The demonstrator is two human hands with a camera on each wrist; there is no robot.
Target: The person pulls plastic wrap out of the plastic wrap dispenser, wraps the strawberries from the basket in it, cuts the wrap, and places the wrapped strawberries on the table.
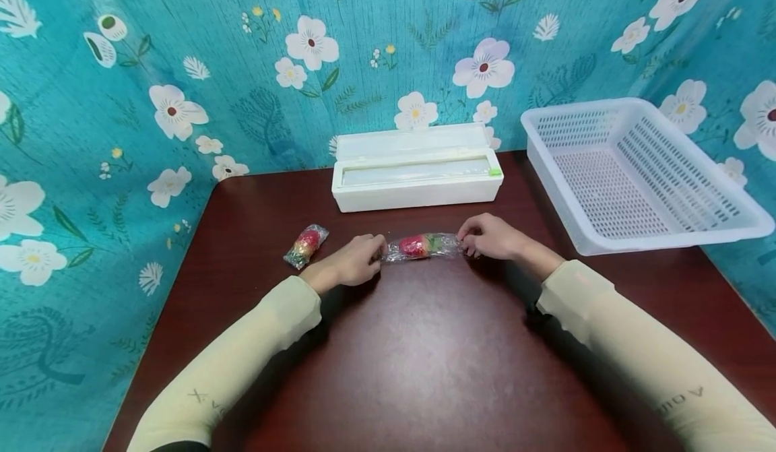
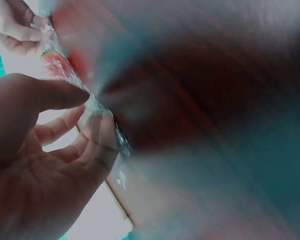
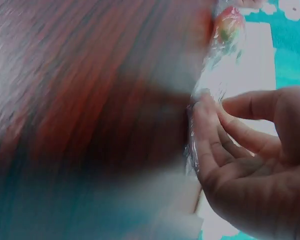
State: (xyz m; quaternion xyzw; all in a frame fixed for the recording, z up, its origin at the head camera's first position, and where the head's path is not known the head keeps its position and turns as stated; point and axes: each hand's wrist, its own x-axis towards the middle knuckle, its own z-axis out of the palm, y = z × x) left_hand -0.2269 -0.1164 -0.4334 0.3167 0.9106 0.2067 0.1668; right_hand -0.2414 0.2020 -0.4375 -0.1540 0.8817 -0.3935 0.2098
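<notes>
A red strawberry [image 1: 415, 245], its end yellow and green, lies inside a strip of clear plastic wrap [image 1: 450, 243] in the middle of the table. My left hand [image 1: 359, 261] pinches the wrap's left end between thumb and fingers. At the other end, my right hand [image 1: 494, 236] pinches the film. The left wrist view shows the twisted wrap [image 2: 121, 142] running past my left fingers, with the strawberry [image 2: 56, 66] beyond. In the right wrist view the film passes between my thumb and fingertips, and the strawberry [image 3: 229, 27] sits near the top.
Left of my left hand lies another film-wrapped red and green piece [image 1: 306, 244]. Behind the hands stands a white wrap dispenser box [image 1: 418, 196], lid raised. A white perforated basket [image 1: 560, 199] occupies the table's [image 1: 418, 364] right rear. A blue floral cloth [image 1: 376, 95] hangs behind.
</notes>
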